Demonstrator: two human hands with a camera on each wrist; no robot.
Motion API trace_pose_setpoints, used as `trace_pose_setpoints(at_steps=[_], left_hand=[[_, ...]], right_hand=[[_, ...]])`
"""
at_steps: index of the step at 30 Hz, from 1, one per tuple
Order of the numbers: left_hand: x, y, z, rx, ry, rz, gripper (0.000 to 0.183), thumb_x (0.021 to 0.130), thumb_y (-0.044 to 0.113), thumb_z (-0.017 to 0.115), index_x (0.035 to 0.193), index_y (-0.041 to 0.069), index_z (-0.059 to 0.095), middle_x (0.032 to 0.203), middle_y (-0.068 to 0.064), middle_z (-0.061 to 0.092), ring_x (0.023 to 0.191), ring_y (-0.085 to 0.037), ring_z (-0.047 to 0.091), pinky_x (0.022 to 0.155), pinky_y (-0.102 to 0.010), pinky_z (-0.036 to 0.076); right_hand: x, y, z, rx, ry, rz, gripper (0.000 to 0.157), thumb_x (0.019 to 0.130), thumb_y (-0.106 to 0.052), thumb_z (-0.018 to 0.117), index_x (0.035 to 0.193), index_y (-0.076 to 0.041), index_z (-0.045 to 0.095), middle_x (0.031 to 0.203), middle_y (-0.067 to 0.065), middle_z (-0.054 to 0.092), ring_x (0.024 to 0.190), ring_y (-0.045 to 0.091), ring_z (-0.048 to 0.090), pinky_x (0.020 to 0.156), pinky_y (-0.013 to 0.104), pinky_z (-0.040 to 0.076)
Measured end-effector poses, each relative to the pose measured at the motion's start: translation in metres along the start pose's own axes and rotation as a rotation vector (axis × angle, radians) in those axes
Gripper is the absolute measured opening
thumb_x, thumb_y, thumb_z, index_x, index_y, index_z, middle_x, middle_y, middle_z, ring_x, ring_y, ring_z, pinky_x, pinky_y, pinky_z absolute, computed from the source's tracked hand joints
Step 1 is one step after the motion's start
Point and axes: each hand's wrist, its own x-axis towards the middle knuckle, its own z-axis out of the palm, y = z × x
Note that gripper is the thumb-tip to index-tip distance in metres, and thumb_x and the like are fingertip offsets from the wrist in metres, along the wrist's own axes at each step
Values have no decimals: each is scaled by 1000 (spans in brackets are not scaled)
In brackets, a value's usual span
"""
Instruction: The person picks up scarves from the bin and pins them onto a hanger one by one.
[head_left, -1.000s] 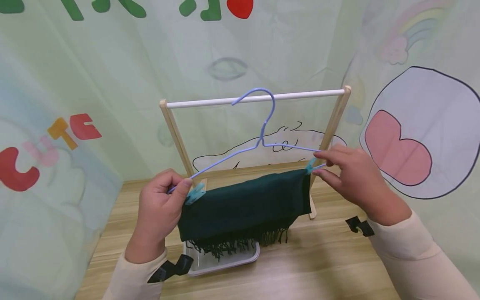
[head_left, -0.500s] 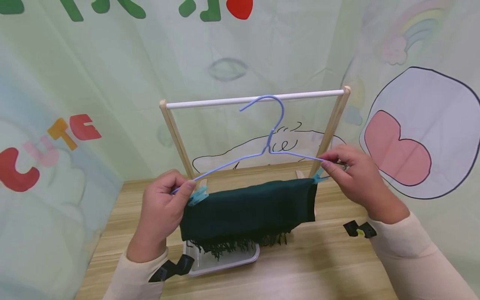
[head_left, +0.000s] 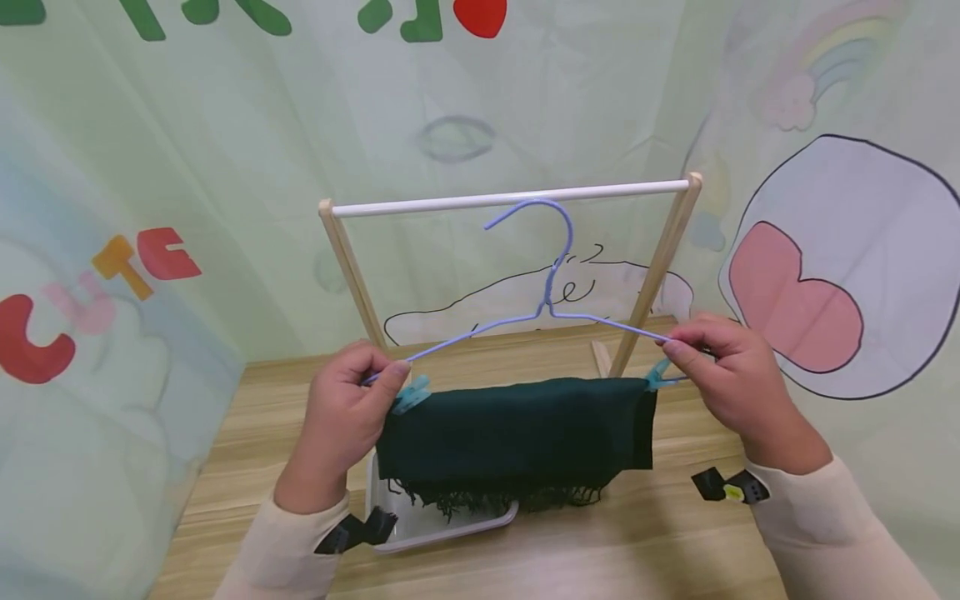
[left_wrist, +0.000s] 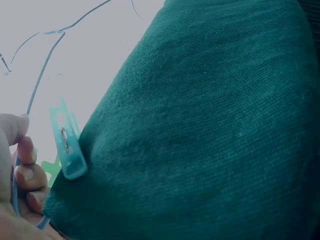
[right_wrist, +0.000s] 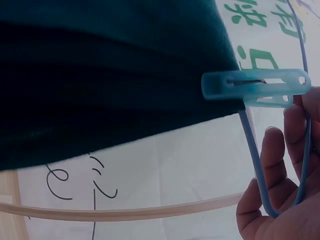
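Note:
A blue wire hanger (head_left: 472, 331) is held up between both hands, its hook upright and overlapping the rack's white rail in the head view. My left hand (head_left: 348, 408) pinches the hanger's left end between thumb and fingers; my right hand (head_left: 731, 379) grips its right end the same way. Over the hanger's lower bar hangs a folded dark green scarf (head_left: 517, 433), fringe downward. One light-blue clothespin (left_wrist: 67, 142) clips the scarf at the left corner beside my left fingers. Another clothespin (right_wrist: 250, 87) clips the right corner, close to my right fingertips.
Behind the hanger stands a small wooden rack with a white rail (head_left: 420, 205). A white tray (head_left: 450, 533) sits on the wood-grain table (head_left: 600, 558), partly hidden beneath the scarf. A printed curtain (head_left: 225, 167) encloses the back and sides.
The hanger and scarf have come down and shifted right, the right end dropping more. My right fingers have moved off the right clothespin and onto the hanger wire.

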Motion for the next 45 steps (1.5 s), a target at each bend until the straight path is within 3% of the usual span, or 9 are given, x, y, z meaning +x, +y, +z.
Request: trace_pose_setpoints(at_steps=[9,17,23,26,31,34,38,41,45], left_hand=[[4,-6,7,13,-30,-17,18,93,-3,73,77,5,67,71,3,52,68,-13,47,59,-26,40],[7,-11,7,39,-44,-75,7,91,1,78,87,5,74,85,0,61,83,-14,53,74,-22,45],[9,-21,5,20,-40,-85,8,92,1,75,100,1,73,97,-10,64,96,-11,55,89,-32,42],[12,-31,3,13,15,-92,15,94,2,72,108,-3,70,103,-12,64,102,-9,55,93,-39,39],[18,-54,2,30,129,-146,26,98,8,71,121,-3,66,114,-14,63,109,-10,54,97,-34,39],[24,-74,0,35,199,-176,37,98,10,73,129,-4,61,125,-18,62,114,-14,54,98,-30,38],[30,-98,-5,43,269,-217,53,96,12,76,141,-3,54,140,-14,57,126,-22,55,101,-31,36],[33,-111,-11,60,271,-269,65,96,16,76,151,2,45,151,-10,49,137,-28,50,109,-39,35],[35,-124,-16,57,211,-357,79,99,23,74,163,9,30,164,-11,37,149,-33,40,118,-52,33]], right_hand=[[-15,2,-4,80,49,45,11,97,8,67,100,2,77,86,-6,63,79,15,51,65,22,47],[-24,3,-6,128,75,22,15,95,15,65,99,5,76,89,-4,66,80,16,51,65,22,46],[-30,2,-12,92,123,54,8,97,9,67,100,7,74,92,-3,68,80,13,54,66,18,48],[-35,4,-16,47,145,81,8,99,3,68,101,7,74,95,-4,69,82,12,57,68,16,50],[-43,6,-24,42,178,118,10,100,4,65,105,9,73,95,-5,69,82,13,57,70,14,51],[-46,8,-28,70,217,136,11,100,7,64,105,11,72,94,-6,69,81,13,56,70,13,51],[-47,9,-29,86,269,163,11,99,6,66,105,13,72,93,-5,69,79,12,55,69,12,51],[-48,8,-29,83,294,193,12,99,5,66,106,13,72,95,-6,70,81,11,57,71,11,52],[-47,6,-29,78,320,226,12,99,5,67,107,12,72,94,-7,70,83,12,58,74,10,52]])
